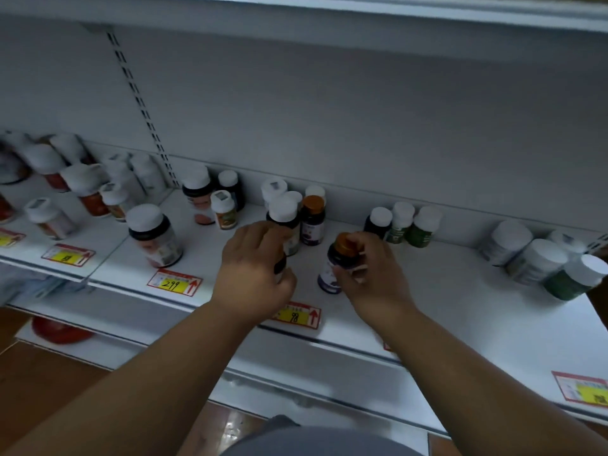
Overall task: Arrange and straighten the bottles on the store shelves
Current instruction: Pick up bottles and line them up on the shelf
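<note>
Head view, looking down on a white store shelf (444, 291); I work both bare hands over its middle. My right hand (370, 274) has its grip closed round a dark purple bottle with an orange-brown cap (339, 261), thumb on the near side and fingers over the cap's far side; the bottle leans, cap toward 12 o'clock, its base at or just above the shelf, and I cannot tell whether it touches. My left hand (253, 264), at 9 o'clock from that bottle, curls over a dark bottle (280, 266) mostly hidden beneath the palm, the grip closed on it. At 12 o'clock from the left hand stands an upright white-capped bottle (283, 222); just beside it, at its 3 o'clock, a second purple bottle with an orange cap (312, 222), upright. Farther toward 2 o'clock, three white-capped bottles (403, 225) stand in a tight row against the back wall, two of them green. At 3 o'clock, near the frame edge, larger white-capped bottles (539, 264) cluster. At 9 o'clock a large dark bottle with a white cap (153, 236) stands near the shelf's front edge; a red-and-yellow price tag reading 98 (296, 315) sits on that edge below my left wrist.
</note>
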`<action>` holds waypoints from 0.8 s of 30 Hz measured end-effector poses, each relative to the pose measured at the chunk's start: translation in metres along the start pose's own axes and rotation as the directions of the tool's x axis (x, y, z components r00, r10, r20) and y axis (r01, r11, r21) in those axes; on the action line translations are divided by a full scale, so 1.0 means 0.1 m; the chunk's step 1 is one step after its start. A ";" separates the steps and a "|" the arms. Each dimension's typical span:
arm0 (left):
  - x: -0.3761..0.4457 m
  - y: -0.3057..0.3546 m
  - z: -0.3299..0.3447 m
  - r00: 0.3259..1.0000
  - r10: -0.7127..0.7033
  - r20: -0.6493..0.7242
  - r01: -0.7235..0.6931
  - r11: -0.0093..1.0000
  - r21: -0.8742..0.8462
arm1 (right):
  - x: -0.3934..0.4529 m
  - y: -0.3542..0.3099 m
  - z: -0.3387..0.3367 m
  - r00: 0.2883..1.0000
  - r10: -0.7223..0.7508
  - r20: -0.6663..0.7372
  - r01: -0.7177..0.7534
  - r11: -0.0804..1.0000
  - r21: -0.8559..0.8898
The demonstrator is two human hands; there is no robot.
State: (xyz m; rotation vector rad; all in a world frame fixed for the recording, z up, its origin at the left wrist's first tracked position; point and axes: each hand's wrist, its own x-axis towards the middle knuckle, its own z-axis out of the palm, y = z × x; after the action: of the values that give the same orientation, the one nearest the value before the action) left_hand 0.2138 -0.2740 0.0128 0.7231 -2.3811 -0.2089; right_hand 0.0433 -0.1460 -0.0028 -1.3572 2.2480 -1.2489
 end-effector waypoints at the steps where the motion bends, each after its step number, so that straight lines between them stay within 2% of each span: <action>1: -0.01 -0.09 -0.01 0.999 0.012 0.035 -0.012 1.000 0.013 | -0.01 -0.08 0.10 1.000 -0.019 0.007 0.019 1.000 0.003; 6: -0.03 -0.47 -0.03 0.956 0.101 0.276 -0.088 0.994 -0.057 | -0.04 -0.31 0.51 0.998 -0.054 -0.027 0.053 0.998 -0.046; 9: -0.02 -0.62 0.00 0.924 0.165 0.346 -0.118 0.981 -0.154 | -0.10 -0.35 0.73 0.994 -0.058 -0.093 0.050 0.995 -0.082; 15: 0.02 -0.72 0.06 0.916 0.268 0.298 -0.211 0.955 -0.211 | -0.15 -0.37 0.82 0.982 -0.042 -0.186 0.017 0.991 -0.130; 21: 0.00 -0.74 0.09 0.917 0.284 0.281 -0.219 0.946 -0.239 | -0.16 -0.38 0.84 0.983 -0.044 -0.180 0.008 0.981 -0.195; 24: 0.03 -0.74 0.06 0.920 0.298 0.253 -0.249 0.946 -0.206 | -0.18 -0.44 0.84 0.980 -0.005 -0.200 -0.023 0.990 -0.139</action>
State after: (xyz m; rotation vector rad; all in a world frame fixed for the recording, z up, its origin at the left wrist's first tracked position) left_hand 0.2410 -0.3373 -0.0142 0.2859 -2.6605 -0.4135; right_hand 0.1280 -0.1858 -0.0245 -1.3188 2.5191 -1.2985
